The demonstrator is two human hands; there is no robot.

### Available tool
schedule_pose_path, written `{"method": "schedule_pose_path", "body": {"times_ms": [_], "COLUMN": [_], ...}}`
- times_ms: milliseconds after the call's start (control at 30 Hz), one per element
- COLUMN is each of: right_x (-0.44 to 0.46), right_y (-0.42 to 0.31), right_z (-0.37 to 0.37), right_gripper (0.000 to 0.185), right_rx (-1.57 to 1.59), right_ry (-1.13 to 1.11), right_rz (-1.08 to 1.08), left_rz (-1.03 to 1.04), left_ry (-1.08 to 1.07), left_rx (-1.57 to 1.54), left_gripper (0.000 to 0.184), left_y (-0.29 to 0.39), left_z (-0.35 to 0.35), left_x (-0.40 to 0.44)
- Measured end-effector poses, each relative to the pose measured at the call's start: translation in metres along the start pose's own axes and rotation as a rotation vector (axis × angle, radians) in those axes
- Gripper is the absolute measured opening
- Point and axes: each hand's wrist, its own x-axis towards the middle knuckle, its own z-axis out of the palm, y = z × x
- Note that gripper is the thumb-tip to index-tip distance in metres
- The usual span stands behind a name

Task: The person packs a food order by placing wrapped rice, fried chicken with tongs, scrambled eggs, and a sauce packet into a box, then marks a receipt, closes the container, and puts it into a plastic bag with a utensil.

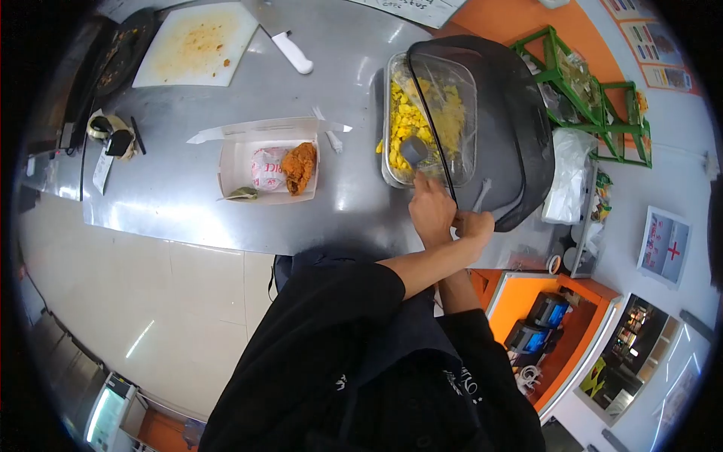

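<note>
Your right hand is closed around the handle of the grey, round-headed plastic scoop, which sits in a shiny rectangular tray of crumbly yellow food. It should be light and stiff; grip the handle's end. Your left hand, crossing over, seems to pinch the dark see-through domed cover by its rim, likely light and flexible.

Bright interior light; glare on steel countertop, upper centre, and tiled floor, lower left; fisheye-curved edges, black corners.
</note>
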Motion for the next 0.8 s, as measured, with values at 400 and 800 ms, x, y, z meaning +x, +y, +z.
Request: {"method": "schedule_pose_path", "body": {"times_ms": [400,800], "right_x": [0.026,0.03], "right_y": [0.033,0.015], "right_z": [-0.029,-0.054], "right_gripper": [0.02,0.014], "right_rx": [0.167,0.245], "right_ry": [0.004,-0.412], "right_rz": [-0.054,-0.083], "left_rz": [0.582,0.964], "left_ry": [-0.477,-0.005], "left_rx": [0.095,0.328], "left_gripper": [0.066,0.075], "left_y": [0.028,-0.008], "left_z": [-0.055,-0.199], "left_x": [-0.058,0.073]}}
